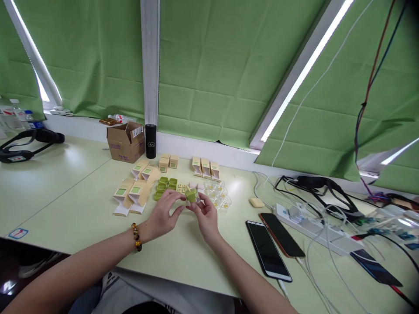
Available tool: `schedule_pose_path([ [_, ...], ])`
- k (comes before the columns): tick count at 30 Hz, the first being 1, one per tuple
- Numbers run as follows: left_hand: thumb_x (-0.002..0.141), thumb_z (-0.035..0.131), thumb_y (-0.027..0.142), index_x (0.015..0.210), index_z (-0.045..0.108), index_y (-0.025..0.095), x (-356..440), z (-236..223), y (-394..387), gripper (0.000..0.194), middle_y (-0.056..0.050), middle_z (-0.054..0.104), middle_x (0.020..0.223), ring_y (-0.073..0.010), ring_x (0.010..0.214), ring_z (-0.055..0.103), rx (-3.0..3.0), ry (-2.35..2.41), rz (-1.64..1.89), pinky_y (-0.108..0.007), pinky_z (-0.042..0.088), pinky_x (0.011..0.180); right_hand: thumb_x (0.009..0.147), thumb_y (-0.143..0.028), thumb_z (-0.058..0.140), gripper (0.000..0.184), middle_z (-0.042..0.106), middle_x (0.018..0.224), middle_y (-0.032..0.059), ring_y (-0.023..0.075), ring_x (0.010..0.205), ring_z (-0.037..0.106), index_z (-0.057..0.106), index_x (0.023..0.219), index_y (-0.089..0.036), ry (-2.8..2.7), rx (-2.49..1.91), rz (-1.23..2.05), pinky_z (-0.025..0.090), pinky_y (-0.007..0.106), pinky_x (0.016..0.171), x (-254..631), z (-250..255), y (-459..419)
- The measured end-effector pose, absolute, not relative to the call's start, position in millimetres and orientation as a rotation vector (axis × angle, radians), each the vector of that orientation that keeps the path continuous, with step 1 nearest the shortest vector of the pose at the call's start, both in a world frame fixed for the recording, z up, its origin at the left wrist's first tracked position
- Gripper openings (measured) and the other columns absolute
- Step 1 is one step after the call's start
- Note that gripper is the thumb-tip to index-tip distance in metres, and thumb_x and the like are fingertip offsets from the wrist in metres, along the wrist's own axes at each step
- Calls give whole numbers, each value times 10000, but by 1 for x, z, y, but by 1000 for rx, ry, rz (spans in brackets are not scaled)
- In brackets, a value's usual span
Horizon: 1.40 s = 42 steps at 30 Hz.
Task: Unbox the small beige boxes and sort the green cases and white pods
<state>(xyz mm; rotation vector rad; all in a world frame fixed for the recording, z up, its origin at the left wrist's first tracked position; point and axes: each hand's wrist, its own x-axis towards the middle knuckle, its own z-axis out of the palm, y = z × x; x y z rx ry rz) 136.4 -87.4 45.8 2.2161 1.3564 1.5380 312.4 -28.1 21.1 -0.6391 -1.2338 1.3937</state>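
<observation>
My right hand (207, 214) is closed on a small green piece (190, 195) with a clear part under it. From the other side, my left hand (166, 212) pinches at the same piece with thumb and fingers. The exact kind of the piece is too small to make out. Just left of it lie several small green square trays (160, 186). Tiny pale yellow pieces (182, 187) sit behind my hands. Several clear plastic shells (218, 192) with yellow spots are to the right, near my right fingers.
Opened small cartons (137, 192) lie at left; others (205, 168) stand behind. Farther back are a cardboard box (122, 144) and a black tumbler (151, 141). To the right are phones (268, 248), a power strip (310, 229) and loose cables.
</observation>
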Motion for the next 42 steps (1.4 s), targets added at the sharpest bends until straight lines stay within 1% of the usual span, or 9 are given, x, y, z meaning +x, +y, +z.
schedule_pose_path([
  [4, 1013, 574, 326, 1310, 660, 203, 141, 42, -87, 333, -135, 712, 1238, -278, 1153, 647, 2060, 1307, 1469, -465, 517, 1037, 794, -378, 849, 546, 684, 1115, 51, 194, 901, 700, 523, 1223, -288, -1307, -674, 1199, 663, 385, 750, 313, 21, -30],
  [6, 1011, 588, 383, 1318, 667, 198, 144, 41, -86, 367, -139, 712, 1267, -276, 1128, 678, 1893, 1243, 1406, -461, 535, 1029, 815, -335, 828, 516, 629, 1245, 80, 205, 992, 687, 537, 1239, -293, -1379, -670, 1034, 645, 364, 769, 315, 22, -32],
  [9, 993, 624, 444, 1282, 675, 181, 147, 40, -81, 394, -140, 712, 1278, -280, 1162, 679, 1619, 1017, 1339, -444, 551, 1025, 877, -283, 767, 427, 510, 1437, 125, 267, 1227, 610, 613, 1275, -294, -1539, -581, 795, 630, 382, 842, 317, 24, -37],
  [14, 918, 739, 469, 1142, 697, 142, 140, 40, -71, 399, -135, 729, 1191, -259, 1098, 686, 1335, 784, 1373, -414, 573, 968, 977, -193, 617, 487, 515, 1438, 102, 215, 998, 682, 595, 1426, -381, -1767, -446, 619, 614, 460, 927, 319, 29, -43],
  [18, 885, 775, 489, 1104, 708, 135, 134, 42, -69, 421, -133, 720, 1164, -232, 1031, 689, 1215, 700, 1363, -393, 577, 931, 990, -159, 548, 541, 500, 1466, 103, 254, 1082, 666, 570, 1466, -416, -1835, -418, 562, 604, 492, 948, 319, 30, -44],
  [27, 965, 684, 414, 1091, 701, 161, 129, 44, -72, 283, -122, 723, 1128, -232, 1054, 691, 990, 585, 1339, -422, 549, 977, 1030, -243, 498, 442, 495, 1400, 133, 242, 1078, 679, 481, 1463, -329, -1649, -450, 833, 611, 497, 964, 318, 24, -42],
  [32, 1022, 526, 488, 1200, 683, 166, 128, 46, -74, 401, -179, 723, 1239, -331, 1197, 680, 947, 522, 1272, -494, 528, 1002, 1016, -295, 565, 326, 542, 1337, 118, 245, 1115, 633, 567, 1342, -303, -1572, -573, 765, 577, 446, 933, 320, 30, -40],
  [37, 1022, 510, 495, 1222, 691, 177, 129, 43, -73, 417, -159, 732, 1232, -305, 1136, 700, 892, 501, 1203, -460, 543, 955, 987, -372, 636, 421, 593, 1407, 116, 269, 1214, 600, 564, 1393, -290, -1598, -602, 927, 522, 465, 1021, 323, 32, -37],
  [42, 1014, 471, 586, 1154, 694, 151, 129, 39, -72, 509, -169, 760, 1116, -291, 1023, 725, 952, 511, 1070, -442, 540, 909, 938, -458, 700, 347, 693, 1247, 98, 242, 1021, 677, 675, 1224, -263, -1582, -602, 1156, 569, 437, 955, 321, 26, -37],
])
